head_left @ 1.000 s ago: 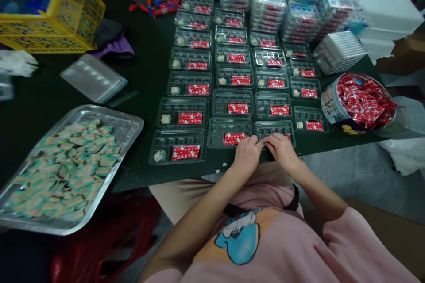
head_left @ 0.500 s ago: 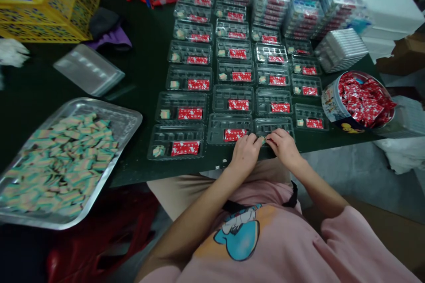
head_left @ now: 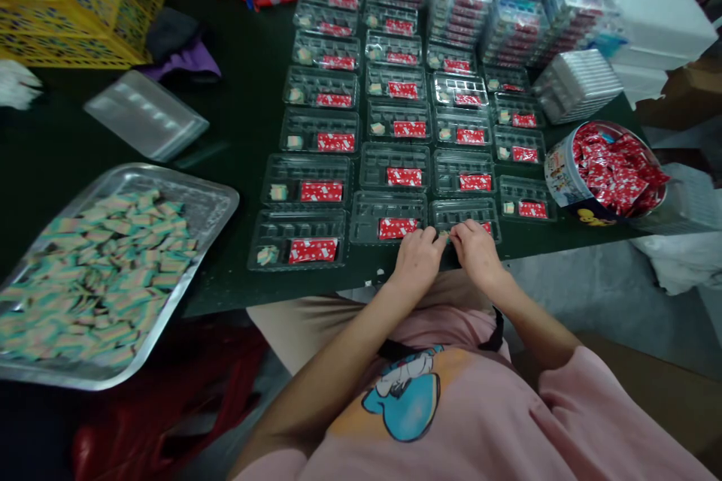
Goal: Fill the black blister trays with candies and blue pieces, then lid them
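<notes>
My left hand and my right hand meet at the table's front edge, fingertips pinched together over the near side of a clear compartment tray. Between them is a small pale green candy piece, mostly covered by the fingers. A red printed packet shows in that tray behind my right fingers. Left of it, another clear tray holds a red packet. Further left, a front tray holds a red packet and a pale candy stack. More such trays stand in rows behind.
A metal tray of striped candy pieces lies at left, below flat clear lids and a yellow basket. At right are a tub of red packets and stacked empty trays. Filled packs are piled behind.
My right hand has shifted slightly left, closer to my left hand, uncovering part of the red packet in the tray behind it. My left hand stays nearly in place.
</notes>
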The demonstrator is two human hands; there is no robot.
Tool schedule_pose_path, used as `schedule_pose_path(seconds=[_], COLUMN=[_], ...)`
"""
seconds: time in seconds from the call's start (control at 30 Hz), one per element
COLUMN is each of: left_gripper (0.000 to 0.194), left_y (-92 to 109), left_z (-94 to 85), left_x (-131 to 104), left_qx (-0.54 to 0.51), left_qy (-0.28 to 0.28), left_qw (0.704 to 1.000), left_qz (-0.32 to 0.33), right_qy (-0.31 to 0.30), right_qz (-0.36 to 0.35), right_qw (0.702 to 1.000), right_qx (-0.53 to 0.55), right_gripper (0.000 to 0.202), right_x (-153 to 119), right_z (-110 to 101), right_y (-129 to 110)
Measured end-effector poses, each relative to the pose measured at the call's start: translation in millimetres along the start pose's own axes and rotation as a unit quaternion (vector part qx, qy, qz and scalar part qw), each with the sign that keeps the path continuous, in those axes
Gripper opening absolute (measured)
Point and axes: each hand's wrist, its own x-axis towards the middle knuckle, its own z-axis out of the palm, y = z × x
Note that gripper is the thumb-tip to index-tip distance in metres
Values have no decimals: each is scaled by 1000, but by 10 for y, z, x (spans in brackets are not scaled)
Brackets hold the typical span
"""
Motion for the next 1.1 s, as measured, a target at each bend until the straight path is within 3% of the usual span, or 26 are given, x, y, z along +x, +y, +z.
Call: schedule_pose_path(seconds=[0.23,0.5,0.63,0.87,1.1], left_gripper=[29,27,25,29,26], left_y=[15,-36,-72,-46,-51], left_z=[-44,44,73,65,71], left_x=[15,-47,-107,-83,-90], left_qx=[-4,-25,-37,-21,-24], left_qy=[-16,43,74,43,54], left_qw=[1000,999,996,999,998], left_qz=[-2,13,18,24,14], right_qy=[26,14,11,15,13], right_qz=[24,16,25,12,-11], right_qw=[999,979,986,997,998], right_qx=[35,201,165,80,63], right_gripper=[24,17,17,20,23], right_x=[3,-11,3,3,8], right_z=[-36,-109,-44,-28,27], right_y=[-8,40,47,30,43])
